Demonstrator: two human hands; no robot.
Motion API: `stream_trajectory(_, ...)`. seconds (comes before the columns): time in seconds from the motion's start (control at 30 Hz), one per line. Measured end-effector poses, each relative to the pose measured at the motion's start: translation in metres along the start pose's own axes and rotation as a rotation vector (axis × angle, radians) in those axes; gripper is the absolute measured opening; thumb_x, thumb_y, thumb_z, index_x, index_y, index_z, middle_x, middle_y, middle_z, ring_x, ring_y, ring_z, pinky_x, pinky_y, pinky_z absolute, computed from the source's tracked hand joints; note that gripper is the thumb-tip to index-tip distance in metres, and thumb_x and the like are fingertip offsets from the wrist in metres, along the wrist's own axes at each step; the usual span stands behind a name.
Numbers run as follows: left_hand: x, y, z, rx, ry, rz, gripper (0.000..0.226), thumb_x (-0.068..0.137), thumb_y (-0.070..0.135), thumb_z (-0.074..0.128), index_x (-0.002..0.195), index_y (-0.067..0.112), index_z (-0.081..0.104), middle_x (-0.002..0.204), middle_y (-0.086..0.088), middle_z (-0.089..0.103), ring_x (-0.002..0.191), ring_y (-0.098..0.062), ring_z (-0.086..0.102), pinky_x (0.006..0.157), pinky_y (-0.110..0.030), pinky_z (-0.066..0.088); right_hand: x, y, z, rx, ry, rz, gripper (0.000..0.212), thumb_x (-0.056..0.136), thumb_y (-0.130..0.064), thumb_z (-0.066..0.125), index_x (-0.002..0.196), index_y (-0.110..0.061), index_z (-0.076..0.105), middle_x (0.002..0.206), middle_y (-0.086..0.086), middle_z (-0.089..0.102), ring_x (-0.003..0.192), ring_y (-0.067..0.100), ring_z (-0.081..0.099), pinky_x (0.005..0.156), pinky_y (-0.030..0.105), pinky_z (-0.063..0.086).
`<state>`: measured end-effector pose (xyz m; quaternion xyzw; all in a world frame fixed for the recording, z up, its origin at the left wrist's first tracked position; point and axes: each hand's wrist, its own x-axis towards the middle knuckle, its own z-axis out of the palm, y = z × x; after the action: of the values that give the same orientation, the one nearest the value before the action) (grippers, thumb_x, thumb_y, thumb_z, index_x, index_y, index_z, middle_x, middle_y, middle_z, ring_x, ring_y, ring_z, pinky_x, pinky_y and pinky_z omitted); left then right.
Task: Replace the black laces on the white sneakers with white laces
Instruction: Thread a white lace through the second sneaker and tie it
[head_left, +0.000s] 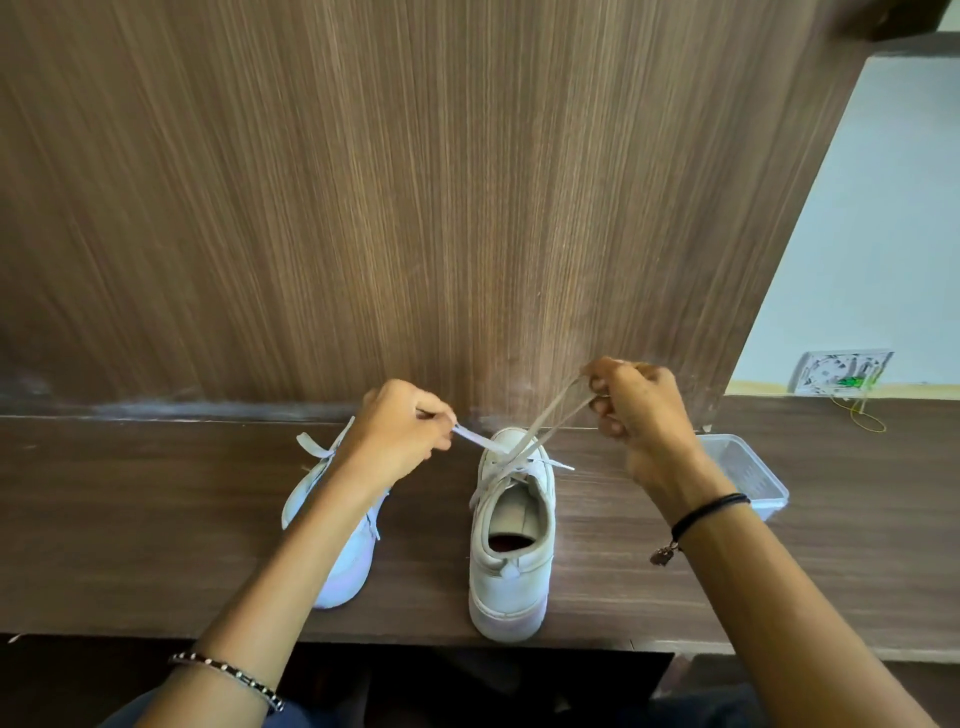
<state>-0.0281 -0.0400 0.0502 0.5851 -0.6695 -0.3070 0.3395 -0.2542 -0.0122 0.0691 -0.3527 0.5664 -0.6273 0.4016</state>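
The fingers of the left hand (400, 431) pinch one end of the white lace (480, 441). The right hand (641, 410) grips the other part, raised and stretched. The lace crosses over the white sneaker (511, 566), upright on the bench (156, 519). The second sneaker (345, 566) is just beside it, under the left forearm.

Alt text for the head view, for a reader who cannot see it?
The left hand and right hand each pinch part of a flat white lace, held taut above an upright white leather sneaker on a dark wooden shelf. A second white sneaker, white-laced, sits behind the left forearm.
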Motion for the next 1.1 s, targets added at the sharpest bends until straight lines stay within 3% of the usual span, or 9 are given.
stream_trajectory(0.1,-0.006,-0.005,-0.003,0.404,-0.094,0.023,0.019,0.092,0.025,0.064,0.079,0.023,0.078,0.073,0.006,0.073,0.071,-0.013,0.074,0.071,-0.031,0.058,0.009,0.004,-0.012,-0.266,0.116,-0.088,0.010,0.092,-0.013,0.058,0.091,-0.007,0.066,0.074,0.000,0.055,0.058,0.011,0.045,0.045,0.019,0.034)
stream_trajectory(0.2,-0.011,0.000,-0.001,0.688,-0.008,0.059,0.014,0.093,0.038,0.064,0.091,0.034,0.077,0.096,0.007,0.072,0.097,-0.023,0.068,0.072,-0.031,0.045,0.006,0.005,-0.019,-0.611,0.207,-0.206,0.018,0.092,-0.019,0.054,0.107,-0.010,0.058,0.096,0.001,0.063,0.080,0.018,0.058,0.069,0.028,0.048)
stream_trajectory(0.3,-0.009,0.006,0.006,0.609,-0.041,0.127,0.016,0.096,0.039,0.062,0.097,0.032,0.076,0.099,0.012,0.072,0.101,-0.017,0.066,0.080,-0.031,0.049,0.001,0.001,-0.021,-0.819,0.257,-0.308,0.023,0.091,-0.012,0.052,0.114,-0.011,0.049,0.110,0.002,0.051,0.092,0.027,0.049,0.082,0.044,0.043)
stream_trajectory(0.5,-0.009,0.016,0.026,0.364,-0.296,0.278,0.022,0.101,0.023,0.056,0.112,0.023,0.075,0.106,0.010,0.070,0.102,-0.010,0.062,0.087,-0.031,0.049,0.005,-0.007,-0.033,-0.896,0.372,-0.331,0.026,0.093,-0.012,0.053,0.118,-0.011,0.047,0.123,0.010,0.050,0.100,0.038,0.052,0.077,0.045,0.034)
stream_trajectory(0.73,-0.009,0.012,0.036,0.371,-0.399,0.249,0.026,0.104,0.024,0.048,0.113,0.020,0.072,0.094,0.016,0.059,0.089,-0.003,0.054,0.069,-0.011,0.037,0.010,0.005,-0.034,-1.059,0.294,-0.260,0.033,0.092,-0.008,0.056,0.122,-0.004,0.043,0.125,0.016,0.045,0.105,0.046,0.055,0.076,0.045,0.036)
stream_trajectory(0.83,-0.006,0.012,0.037,0.361,-0.416,0.210,0.026,0.105,0.027,0.048,0.112,0.022,0.072,0.094,0.018,0.058,0.086,0.001,0.053,0.072,-0.017,0.040,0.015,0.011,-0.032,-1.112,0.061,-0.302,0.043,0.087,-0.010,0.066,0.126,-0.005,0.050,0.129,0.018,0.043,0.117,0.044,0.048,0.089,0.046,0.041)
stream_trajectory(0.93,-0.004,0.012,0.038,0.336,-0.431,0.177,0.025,0.105,0.031,0.050,0.111,0.022,0.072,0.099,0.014,0.063,0.090,-0.001,0.056,0.076,-0.024,0.044,0.013,0.015,-0.026,-1.035,-0.251,-0.421,0.030,0.087,-0.021,0.069,0.117,-0.020,0.067,0.125,0.008,0.058,0.122,0.031,0.051,0.104,0.042,0.042)
stream_trajectory(1.03,-0.001,0.007,0.039,0.282,-0.436,0.121,0.027,0.105,0.038,0.049,0.102,0.020,0.069,0.098,0.003,0.069,0.092,-0.015,0.062,0.084,-0.035,0.047,0.005,0.015,-0.018,-0.958,-0.571,-0.391,0.013,0.091,-0.022,0.069,0.104,-0.022,0.074,0.103,-0.009,0.075,0.100,0.003,0.067,0.088,0.020,0.051)
stream_trajectory(1.1,0.002,0.003,0.039,0.231,-0.431,0.071,0.029,0.105,0.041,0.048,0.098,0.019,0.066,0.097,0.000,0.069,0.095,-0.018,0.063,0.089,-0.038,0.048,-0.001,0.017,-0.014,-1.003,-0.739,-0.318,0.017,0.089,-0.032,0.077,0.102,-0.021,0.073,0.096,-0.010,0.076,0.090,-0.002,0.068,0.079,0.012,0.050)
